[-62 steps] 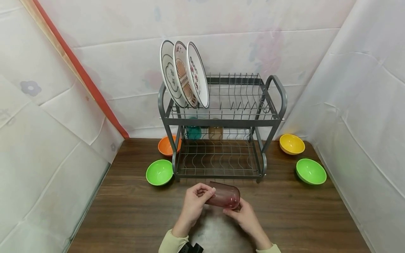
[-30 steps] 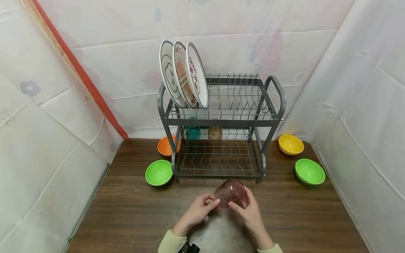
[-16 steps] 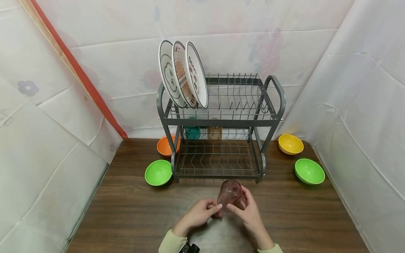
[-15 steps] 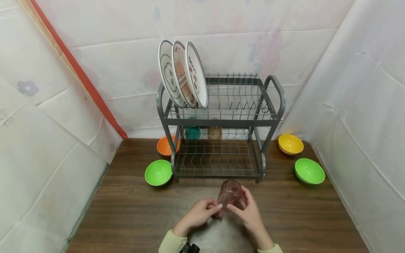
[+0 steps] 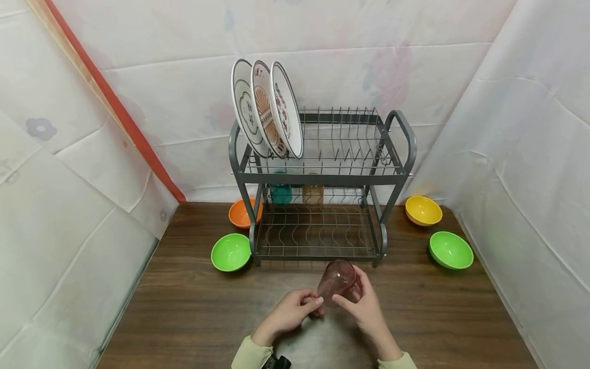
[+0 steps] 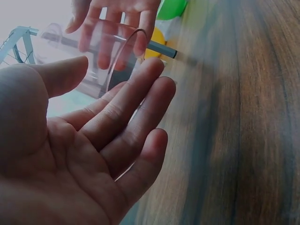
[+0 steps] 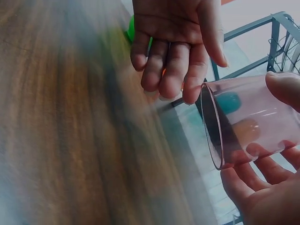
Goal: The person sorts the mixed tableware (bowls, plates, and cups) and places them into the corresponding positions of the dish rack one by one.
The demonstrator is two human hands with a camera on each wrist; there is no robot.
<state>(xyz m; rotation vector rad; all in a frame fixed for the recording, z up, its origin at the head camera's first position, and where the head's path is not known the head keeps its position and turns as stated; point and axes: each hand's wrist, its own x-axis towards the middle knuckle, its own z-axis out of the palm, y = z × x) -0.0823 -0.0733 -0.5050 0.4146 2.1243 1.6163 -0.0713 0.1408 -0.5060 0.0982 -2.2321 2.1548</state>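
Observation:
A see-through pinkish-purple drinking glass (image 5: 338, 279) is held tilted above the table in front of the rack. My right hand (image 5: 366, 310) grips it from the right, with the thumb on one side and the fingers curled round the other, as the right wrist view shows. The mouth of the glass (image 7: 253, 117) points back towards my left hand (image 5: 291, 310). That hand lies beside the rim with its fingers (image 6: 115, 112) loosely bent and its thumb apart. Whether a left fingertip touches the rim I cannot tell.
A grey two-tier dish rack (image 5: 322, 179) stands behind, with three plates (image 5: 288, 110) upright at its upper left. A teal glass (image 5: 281, 193) and an amber glass (image 5: 313, 195) sit on the lower tier. Orange (image 5: 241, 212), green (image 5: 230, 252), yellow (image 5: 423, 210) and green bowls (image 5: 450, 250) flank it.
The glass has swung from lying sideways to having its base away from me. My left hand has let go of it and moved slightly down; my right hand has kept hold and lately risen a little.

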